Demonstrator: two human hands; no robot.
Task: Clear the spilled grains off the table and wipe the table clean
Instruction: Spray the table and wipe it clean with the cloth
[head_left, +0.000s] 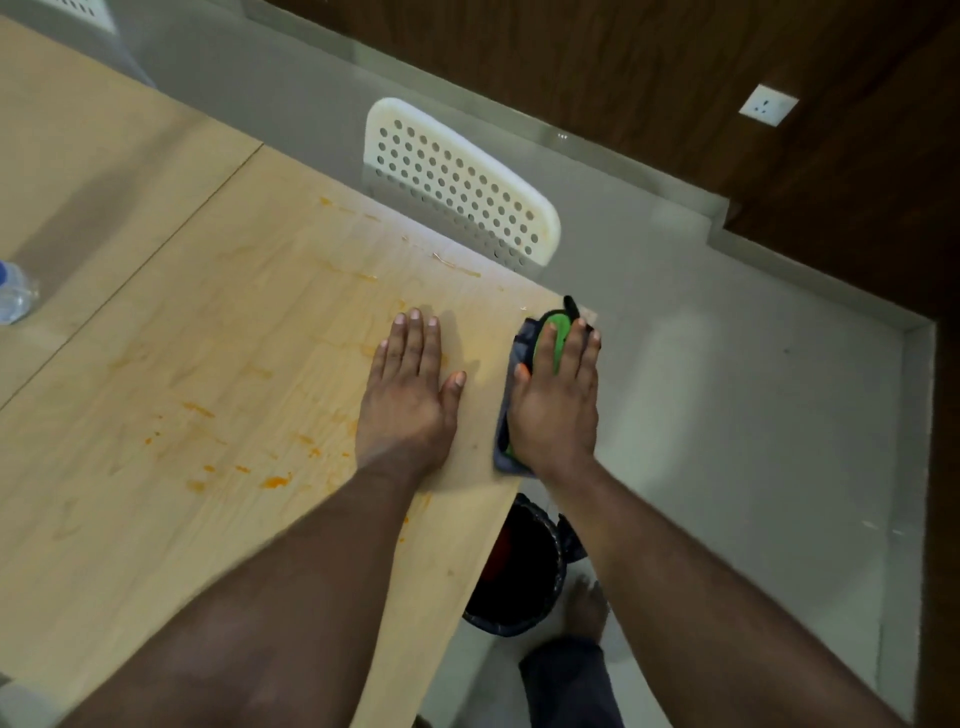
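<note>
A light wooden table (218, 322) carries orange smears and streaks (274, 481) across its near and middle parts. My left hand (413, 387) lies flat on the tabletop, fingers straight and together. My right hand (558, 400) presses flat on a grey and green cleaning cloth (551, 332) at the table's right edge, close to the far corner. Most of the cloth is hidden under the palm. I cannot make out loose grains, only stains.
A black-lined waste bin (514, 577) stands on the floor just below the table's right edge, beside my bare foot (587, 608). A white perforated chair (457, 182) is pushed in at the far edge. A plastic water bottle (13, 291) sits at the left.
</note>
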